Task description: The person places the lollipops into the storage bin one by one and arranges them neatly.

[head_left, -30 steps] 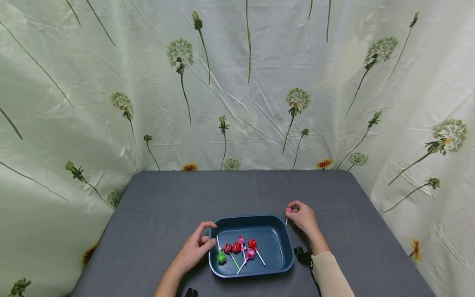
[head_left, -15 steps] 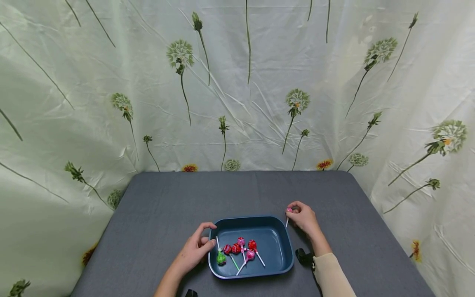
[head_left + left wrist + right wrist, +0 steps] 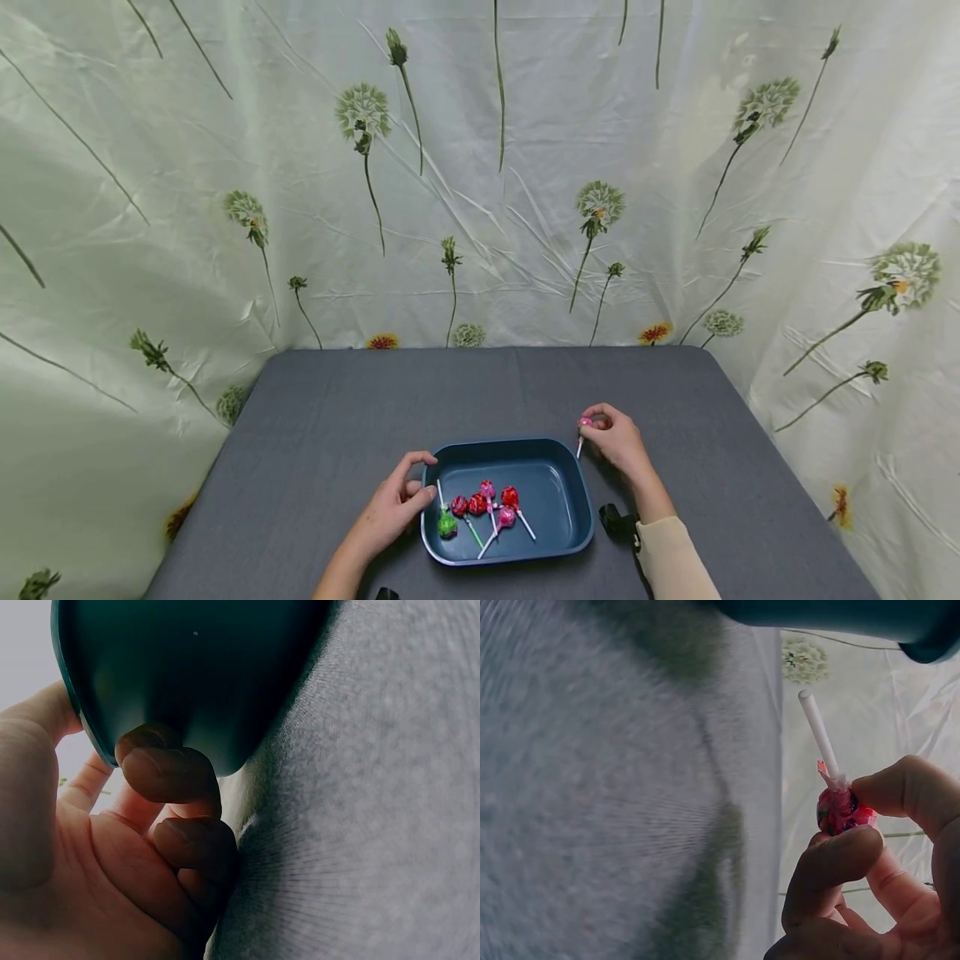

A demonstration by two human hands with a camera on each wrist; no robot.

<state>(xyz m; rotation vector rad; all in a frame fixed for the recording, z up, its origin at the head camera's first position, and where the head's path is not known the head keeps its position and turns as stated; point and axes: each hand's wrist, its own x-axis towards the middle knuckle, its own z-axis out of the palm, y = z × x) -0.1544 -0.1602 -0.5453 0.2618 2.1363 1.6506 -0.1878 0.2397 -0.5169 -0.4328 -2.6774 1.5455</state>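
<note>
A blue rectangular tray point(image 3: 566, 533) lies on the table with several wrapped lollipops in its left and middle part. Among them are a green lollipop point(image 3: 447, 524), a red lollipop point(image 3: 510, 497) and a pink lollipop point(image 3: 506, 517). My left hand point(image 3: 388, 504) grips the tray's left end, thumb and index finger at the rim; the left wrist view has curled fingers point(image 3: 169, 772) against the outer wall. Beyond the tray's far right corner, my right hand point(image 3: 617, 439) pinches another pink lollipop point(image 3: 844, 808) by its wrapped head. Its white stick points toward the tray side.
A grey cloth covers the table point(image 3: 360, 408). Behind and at both sides hangs a pale curtain point(image 3: 480, 200) printed with dandelions. A black wrist strap piece point(image 3: 615, 522) sits by the right forearm.
Very little differs. My right hand, with the pink lollipop pinched in it, has shifted slightly away from the tray's far edge. The left hand and the tray stay in place.
</note>
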